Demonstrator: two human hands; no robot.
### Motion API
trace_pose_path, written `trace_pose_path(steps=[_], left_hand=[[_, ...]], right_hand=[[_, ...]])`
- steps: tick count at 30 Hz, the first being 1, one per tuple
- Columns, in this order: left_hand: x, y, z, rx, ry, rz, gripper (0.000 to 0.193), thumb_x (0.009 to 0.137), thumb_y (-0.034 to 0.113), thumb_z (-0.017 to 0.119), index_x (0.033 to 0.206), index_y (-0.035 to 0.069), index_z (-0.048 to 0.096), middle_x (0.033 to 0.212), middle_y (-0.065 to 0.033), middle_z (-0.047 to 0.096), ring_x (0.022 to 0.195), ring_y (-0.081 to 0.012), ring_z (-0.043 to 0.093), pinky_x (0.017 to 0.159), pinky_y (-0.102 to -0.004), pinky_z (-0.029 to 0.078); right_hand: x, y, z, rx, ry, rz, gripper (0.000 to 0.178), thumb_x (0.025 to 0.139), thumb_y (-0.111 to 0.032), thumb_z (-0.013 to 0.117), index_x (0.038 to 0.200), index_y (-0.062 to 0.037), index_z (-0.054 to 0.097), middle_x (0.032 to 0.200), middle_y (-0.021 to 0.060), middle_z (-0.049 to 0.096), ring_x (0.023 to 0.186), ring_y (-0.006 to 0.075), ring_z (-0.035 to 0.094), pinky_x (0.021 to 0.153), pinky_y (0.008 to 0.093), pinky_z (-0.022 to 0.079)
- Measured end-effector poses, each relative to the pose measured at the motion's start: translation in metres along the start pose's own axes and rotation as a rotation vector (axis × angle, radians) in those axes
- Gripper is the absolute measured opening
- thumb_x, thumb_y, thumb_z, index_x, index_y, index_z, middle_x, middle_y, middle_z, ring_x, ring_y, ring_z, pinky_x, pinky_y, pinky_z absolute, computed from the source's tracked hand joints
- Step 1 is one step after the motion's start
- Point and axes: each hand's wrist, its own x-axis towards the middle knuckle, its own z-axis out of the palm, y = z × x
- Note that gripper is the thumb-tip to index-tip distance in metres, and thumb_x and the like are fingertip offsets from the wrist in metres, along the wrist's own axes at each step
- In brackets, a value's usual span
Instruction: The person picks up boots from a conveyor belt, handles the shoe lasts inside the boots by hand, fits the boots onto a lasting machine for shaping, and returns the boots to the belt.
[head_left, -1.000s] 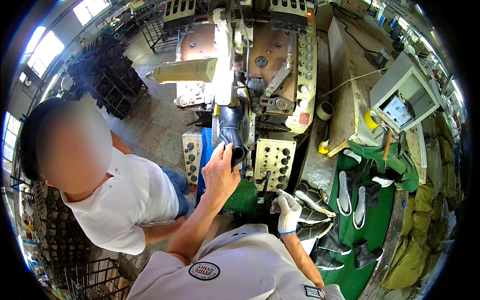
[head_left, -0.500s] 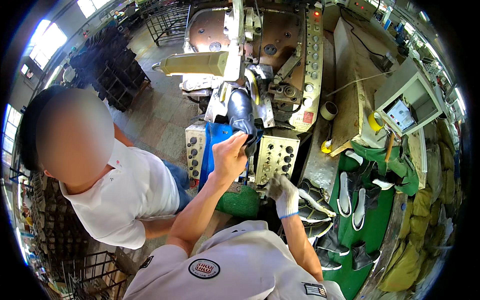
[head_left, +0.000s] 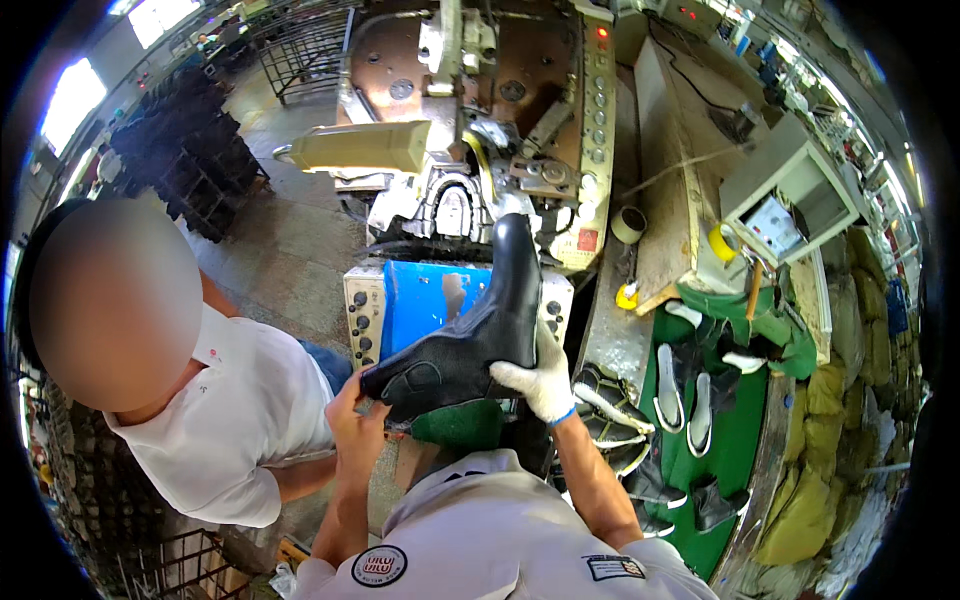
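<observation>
A black leather boot (head_left: 465,335) is held out in front of me, clear of the machine's metal jaws (head_left: 455,205). Its toe points up and away, while its shaft runs down to the left. My left hand (head_left: 358,420), bare, pinches the end of the shaft. Around the heel closes my right hand (head_left: 540,378), in a white glove with a blue cuff. Behind the boot is a blue panel (head_left: 415,305) on the machine's front, between control boxes with black knobs. Several black boots and uppers with pale soles (head_left: 670,390) lie on a green bench surface (head_left: 735,440) to my right.
A co-worker in a white shirt (head_left: 225,430) stands close on my left. The large machine (head_left: 385,70) has a lit red lamp and a yellowish handle-like part (head_left: 355,148). At right are a wooden cabinet (head_left: 665,150), a grey open box (head_left: 800,185) and yellowish sacks (head_left: 810,480).
The boot has come out of the machine's jaws toward me and turned sideways. My right hand has risen to grip its heel; my left hand has moved down and left along with it.
</observation>
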Motion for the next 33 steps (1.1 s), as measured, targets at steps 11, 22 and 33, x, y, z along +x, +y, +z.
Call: trace_pose_path(steps=[11,22,33], left_hand=[[0.064,0.013,-0.001,-1.303,0.255,0.073,0.05,0.11,0.033,0.049,0.139,-0.008,0.056,0.127,-0.0165,0.07,0.112,-0.0233,0.068,0.099,-0.0377,0.051],[0.056,-0.065,-0.001,-1.732,0.074,-0.246,0.053,0.107,0.037,0.04,0.139,-0.001,0.057,0.133,-0.015,0.067,0.123,-0.0291,0.064,0.11,-0.0467,0.045],[0.048,-0.065,0.01,-1.715,0.038,-0.34,0.047,0.101,0.037,0.045,0.132,0.006,0.063,0.128,-0.0096,0.07,0.117,-0.0261,0.066,0.102,-0.0462,0.049]], right_hand=[[0.001,-0.077,0.082,-1.16,-0.115,-0.785,0.097,0.06,-0.02,0.092,0.145,0.0017,0.052,0.125,0.0258,0.063,0.107,0.0437,0.066,0.091,0.0482,0.055],[0.032,-0.113,0.104,-1.563,-0.631,-0.809,0.099,0.062,-0.015,0.09,0.151,-0.0066,0.047,0.133,0.018,0.058,0.114,0.0381,0.06,0.097,0.0472,0.051],[0.044,-0.102,0.107,-1.571,-0.706,-0.762,0.097,0.065,-0.016,0.09,0.151,-0.0058,0.047,0.127,0.0166,0.06,0.108,0.0368,0.062,0.092,0.0459,0.054]])
